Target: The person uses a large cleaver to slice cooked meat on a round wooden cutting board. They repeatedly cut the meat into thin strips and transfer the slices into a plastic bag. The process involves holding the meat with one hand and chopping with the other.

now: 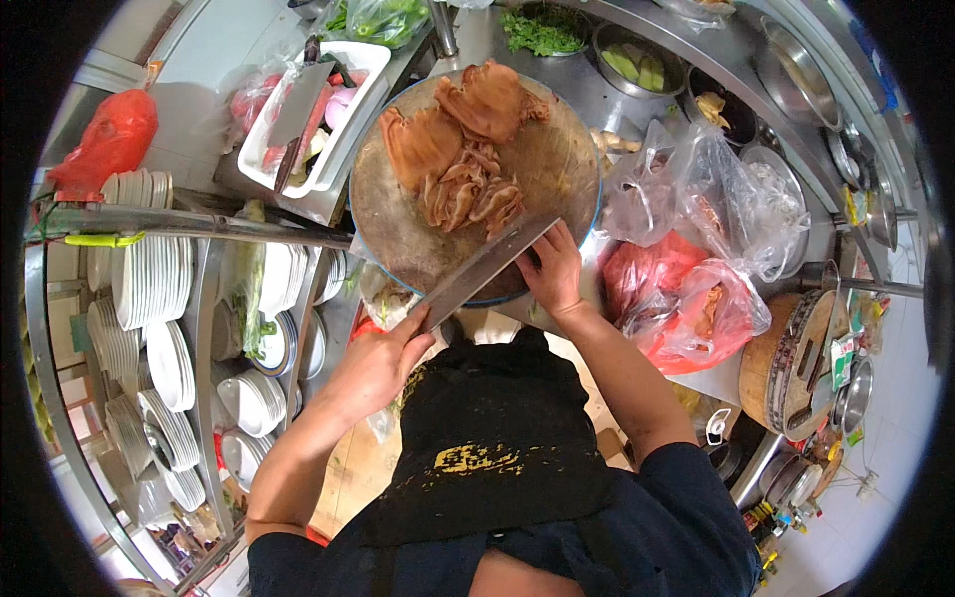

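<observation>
My left hand (383,363) is wrapped round the handle of a cleaver (476,274). Its long blade slants up to the right over the near edge of a round wooden chopping block (567,179). At the blade's far end, my right hand (553,271) grips the tip with thumb and fingers. Beyond the blade, a heap of sliced brown cooked meat (466,189) lies on the block. Two larger brown pieces, which look like braised pig ears (492,104), rest behind and left of the slices.
A white tub (366,62) with another cleaver (301,104) across it stands at the left. Plates (154,279) fill the left rack. Clear and red plastic bags (686,308) lie at the right, near a second wooden block (771,348). Bowls of greens (542,30) stand behind.
</observation>
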`<state>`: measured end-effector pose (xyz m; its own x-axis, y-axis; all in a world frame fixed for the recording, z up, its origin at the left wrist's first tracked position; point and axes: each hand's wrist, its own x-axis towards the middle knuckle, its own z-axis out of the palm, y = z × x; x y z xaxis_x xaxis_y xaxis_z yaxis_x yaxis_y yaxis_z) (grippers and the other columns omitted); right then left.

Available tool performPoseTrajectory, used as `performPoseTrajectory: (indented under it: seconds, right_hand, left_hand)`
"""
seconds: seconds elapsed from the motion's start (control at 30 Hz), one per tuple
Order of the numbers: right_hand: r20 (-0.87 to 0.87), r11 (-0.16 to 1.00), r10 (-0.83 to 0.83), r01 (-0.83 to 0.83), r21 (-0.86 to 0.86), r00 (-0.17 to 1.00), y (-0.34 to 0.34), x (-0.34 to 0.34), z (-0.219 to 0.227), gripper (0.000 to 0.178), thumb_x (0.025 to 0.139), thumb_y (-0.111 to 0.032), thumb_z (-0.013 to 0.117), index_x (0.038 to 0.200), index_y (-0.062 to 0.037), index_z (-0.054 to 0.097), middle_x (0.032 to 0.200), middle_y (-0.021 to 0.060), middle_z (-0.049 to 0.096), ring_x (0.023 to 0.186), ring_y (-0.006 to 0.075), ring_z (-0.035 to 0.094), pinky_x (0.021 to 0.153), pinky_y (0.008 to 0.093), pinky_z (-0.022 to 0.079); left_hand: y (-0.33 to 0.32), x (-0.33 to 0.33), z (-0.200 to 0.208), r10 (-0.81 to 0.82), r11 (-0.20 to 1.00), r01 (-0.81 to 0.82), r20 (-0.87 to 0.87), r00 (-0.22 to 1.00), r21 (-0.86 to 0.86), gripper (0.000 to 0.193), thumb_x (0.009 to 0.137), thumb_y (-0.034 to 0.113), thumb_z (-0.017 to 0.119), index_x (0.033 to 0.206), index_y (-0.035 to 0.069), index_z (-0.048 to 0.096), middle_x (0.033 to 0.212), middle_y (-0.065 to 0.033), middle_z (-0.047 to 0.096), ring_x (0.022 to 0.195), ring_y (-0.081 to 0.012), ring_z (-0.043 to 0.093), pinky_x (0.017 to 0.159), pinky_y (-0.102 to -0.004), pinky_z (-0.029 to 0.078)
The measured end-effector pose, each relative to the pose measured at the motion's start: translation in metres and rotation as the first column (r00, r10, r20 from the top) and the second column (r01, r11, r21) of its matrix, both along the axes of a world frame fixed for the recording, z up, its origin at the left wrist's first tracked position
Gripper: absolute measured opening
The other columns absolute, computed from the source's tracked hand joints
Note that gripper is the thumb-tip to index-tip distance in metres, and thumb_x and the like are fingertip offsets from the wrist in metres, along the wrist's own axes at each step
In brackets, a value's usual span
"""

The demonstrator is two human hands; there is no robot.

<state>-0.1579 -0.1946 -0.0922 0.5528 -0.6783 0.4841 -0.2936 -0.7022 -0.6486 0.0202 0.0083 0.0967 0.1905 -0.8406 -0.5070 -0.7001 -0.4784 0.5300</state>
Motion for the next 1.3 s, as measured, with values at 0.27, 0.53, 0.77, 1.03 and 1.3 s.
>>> performPoseTrajectory:
  seconds: [0.27,0.53,0.77,1.03,1.3]
  right_hand:
    - [0.022,1.0,0.005,-0.005,0.003,1.0,0.001,-0.001,-0.002,0.034,0.069,-0.007,0.084,0.102,-0.0032,0.075,0.113,0.0146,0.072,0.105,0.0379,0.067,0.09,0.0443,0.057]
    - [0.086,0.999,0.025,-0.021,-0.047,0.996,-0.003,0.006,0.005,0.02,0.078,-0.008,0.082,0.096,-0.0043,0.074,0.103,0.0117,0.07,0.1,0.036,0.065,0.086,0.0437,0.055]
    - [0.055,0.997,-0.008,0.012,-0.075,0.998,-0.003,0.003,0.002,0.024,0.077,-0.01,0.083,0.099,-0.0046,0.075,0.105,0.013,0.07,0.101,0.0359,0.066,0.086,0.0443,0.056]
    - [0.047,0.999,0.037,-0.038,0.029,0.998,0.0,0.0,-0.002,0.034,0.07,-0.003,0.082,0.103,-0.0023,0.075,0.108,0.0171,0.07,0.101,0.0397,0.066,0.089,0.0456,0.055]
    - [0.058,0.998,0.039,-0.036,-0.045,0.998,-0.006,0.006,0.005,0.025,0.076,-0.006,0.083,0.1,-0.0056,0.075,0.105,0.0112,0.071,0.101,0.0347,0.066,0.089,0.0423,0.055]
  left_hand:
    - [-0.021,-0.012,-0.056,0.013,0.996,-0.012,0.003,1.0,-0.091,0.049,0.108,0.035,0.052,0.146,0.004,0.051,0.088,-0.0309,0.07,0.081,-0.0487,0.069,0.072,-0.0558,0.053]
    - [-0.075,0.003,-0.075,0.017,0.965,0.005,0.079,0.997,-0.263,0.041,0.108,0.036,0.05,0.131,0.003,0.061,0.092,-0.0284,0.071,0.087,-0.0499,0.068,0.074,-0.0577,0.053]
    - [-0.009,-0.002,-0.005,-0.052,0.981,0.071,0.109,0.993,-0.18,0.034,0.105,0.027,0.059,0.128,0.003,0.062,0.089,-0.0278,0.07,0.081,-0.047,0.069,0.071,-0.0554,0.055]
    - [-0.024,-0.011,-0.028,-0.027,1.0,0.028,0.1,0.995,-0.006,0.034,0.107,0.031,0.054,0.128,0.004,0.059,0.087,-0.0281,0.07,0.081,-0.0488,0.069,0.07,-0.058,0.054]
    - [-0.078,0.001,-0.072,-0.087,0.974,0.099,0.067,0.994,-0.203,0.034,0.108,0.034,0.053,0.125,0.005,0.061,0.091,-0.0266,0.071,0.089,-0.0493,0.068,0.074,-0.0579,0.053]
